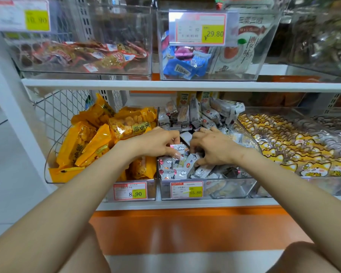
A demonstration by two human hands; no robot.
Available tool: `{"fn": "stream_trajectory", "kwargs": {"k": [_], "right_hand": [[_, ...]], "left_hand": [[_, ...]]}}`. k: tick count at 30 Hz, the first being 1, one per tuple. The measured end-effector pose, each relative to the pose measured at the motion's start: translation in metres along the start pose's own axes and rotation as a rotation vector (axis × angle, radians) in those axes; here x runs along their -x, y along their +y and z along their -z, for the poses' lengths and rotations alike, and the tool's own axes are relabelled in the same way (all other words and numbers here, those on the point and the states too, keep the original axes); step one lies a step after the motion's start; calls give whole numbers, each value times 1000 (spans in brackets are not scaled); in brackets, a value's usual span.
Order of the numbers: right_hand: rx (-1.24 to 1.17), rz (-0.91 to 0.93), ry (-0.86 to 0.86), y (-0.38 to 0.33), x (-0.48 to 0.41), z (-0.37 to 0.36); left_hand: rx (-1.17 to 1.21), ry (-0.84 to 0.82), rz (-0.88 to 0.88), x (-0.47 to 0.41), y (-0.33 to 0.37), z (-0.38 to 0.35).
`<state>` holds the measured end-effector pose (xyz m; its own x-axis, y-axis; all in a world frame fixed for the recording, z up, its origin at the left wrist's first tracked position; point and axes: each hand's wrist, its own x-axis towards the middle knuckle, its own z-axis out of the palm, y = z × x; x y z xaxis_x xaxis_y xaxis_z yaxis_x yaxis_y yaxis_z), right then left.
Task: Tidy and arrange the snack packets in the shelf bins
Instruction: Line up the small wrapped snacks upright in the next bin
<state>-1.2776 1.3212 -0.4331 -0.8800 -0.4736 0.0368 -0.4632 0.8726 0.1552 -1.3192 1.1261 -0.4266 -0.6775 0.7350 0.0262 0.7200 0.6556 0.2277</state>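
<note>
Both of my hands are inside the clear middle bin (220, 189) on the lower shelf, which is full of small grey-and-white snack packets (174, 170). My left hand (156, 141) curls its fingers round one of these packets near the bin's left wall. My right hand (213, 146) is beside it, its fingers curled down into the packets and gripping some. More of the same packets (203, 113) are heaped higher at the back of the bin.
A clear bin of yellow-orange snack bags (91, 142) stands to the left, a bin of cat-print packets (287, 154) to the right. The upper shelf (185, 84) carries further clear bins close above. An orange ledge (185, 229) runs below; my knees sit at the bottom edge.
</note>
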Motion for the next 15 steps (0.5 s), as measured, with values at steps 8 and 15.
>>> {"fn": "stream_trajectory", "kwargs": {"k": [8, 15], "right_hand": [[30, 5, -85, -1, 2, -2], [390, 35, -117, -20, -5, -4]], "left_hand": [[-53, -126, -6, -7, 7, -4], [-47, -130, -2, -3, 9, 2]]}}
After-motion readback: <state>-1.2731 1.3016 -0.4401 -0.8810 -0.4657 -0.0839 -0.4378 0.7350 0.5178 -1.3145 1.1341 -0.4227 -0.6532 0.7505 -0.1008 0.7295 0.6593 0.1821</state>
